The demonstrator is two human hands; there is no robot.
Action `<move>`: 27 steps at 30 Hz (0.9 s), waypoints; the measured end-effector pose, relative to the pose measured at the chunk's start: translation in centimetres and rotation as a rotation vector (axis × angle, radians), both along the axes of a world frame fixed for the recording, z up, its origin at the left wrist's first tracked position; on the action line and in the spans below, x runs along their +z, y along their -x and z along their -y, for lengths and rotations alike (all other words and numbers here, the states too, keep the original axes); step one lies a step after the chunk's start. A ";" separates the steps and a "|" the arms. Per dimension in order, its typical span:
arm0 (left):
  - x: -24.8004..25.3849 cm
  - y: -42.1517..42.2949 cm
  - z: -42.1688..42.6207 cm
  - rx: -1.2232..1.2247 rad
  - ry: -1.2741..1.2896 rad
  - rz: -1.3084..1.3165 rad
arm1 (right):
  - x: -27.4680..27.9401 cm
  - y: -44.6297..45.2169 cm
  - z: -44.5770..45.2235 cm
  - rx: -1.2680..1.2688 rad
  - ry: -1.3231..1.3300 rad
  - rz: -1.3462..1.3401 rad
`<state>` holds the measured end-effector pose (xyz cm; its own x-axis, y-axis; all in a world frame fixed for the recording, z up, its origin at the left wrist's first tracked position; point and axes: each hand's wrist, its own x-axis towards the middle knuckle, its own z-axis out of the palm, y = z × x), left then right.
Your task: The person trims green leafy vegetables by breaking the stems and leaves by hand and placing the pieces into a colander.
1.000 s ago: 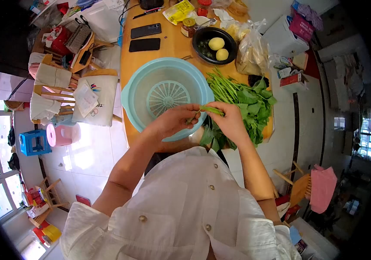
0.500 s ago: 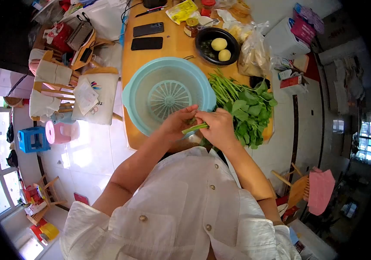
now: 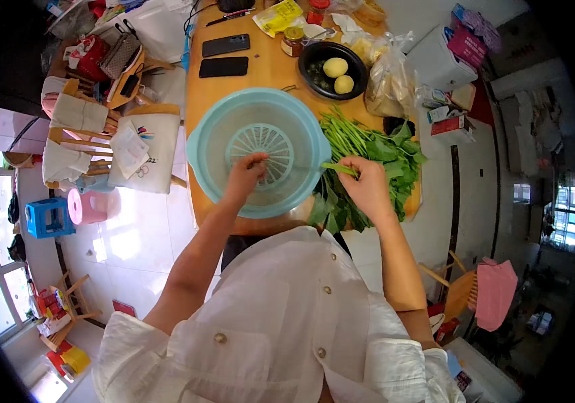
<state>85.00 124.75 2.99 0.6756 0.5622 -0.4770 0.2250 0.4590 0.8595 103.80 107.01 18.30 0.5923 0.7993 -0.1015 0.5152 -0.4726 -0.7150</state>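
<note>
A light blue plastic basin [image 3: 205, 124] with a slotted strainer bottom stands on the wooden table. Over its inside hangs my left hand [image 3: 246, 178], fingers drawn together; what they hold, if anything, is too small to make out. At the basin's right rim, my right hand [image 3: 368, 187] pinches a short green stem [image 3: 338, 168], its cut end pointing left toward the basin. Beneath and beyond that hand lies a heap of leafy greens [image 3: 395, 158], long stems toward the back and broad leaves toward the front right.
Behind the basin sits a black bowl [image 3: 306, 79] with two peeled potatoes [image 3: 336, 67] in it. A plastic bag [image 3: 391, 84], a lidded jar [image 3: 293, 41], a yellow packet [image 3: 278, 17] and two phones [image 3: 224, 66] are also on the table. A cushioned chair [image 3: 146, 144] stands left.
My hands were together at the basin's front right rim around the stem; now they are apart. The left has moved left over the basin, the right rightward to the greens with the stem.
</note>
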 end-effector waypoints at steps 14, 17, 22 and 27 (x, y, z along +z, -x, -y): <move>8.4 -2.7 4.6 -0.186 0.239 0.136 | -1.7 3.0 -2.0 0.176 -0.002 0.120; 8.2 -2.6 4.6 -0.121 0.386 0.153 | -1.9 3.1 -2.0 0.312 -0.066 0.398; 9.1 -2.2 4.6 -0.125 0.388 0.145 | -2.3 3.3 -2.0 0.167 -0.043 0.404; 2.9 -0.2 2.1 -0.232 -0.576 -0.097 | -1.6 1.8 -1.9 -0.018 0.053 0.174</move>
<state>85.16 122.62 5.91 0.7795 0.5913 -0.2065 0.3525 -0.1417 0.9250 102.01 108.87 16.65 0.6186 0.7848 -0.0379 0.6205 -0.5175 -0.5892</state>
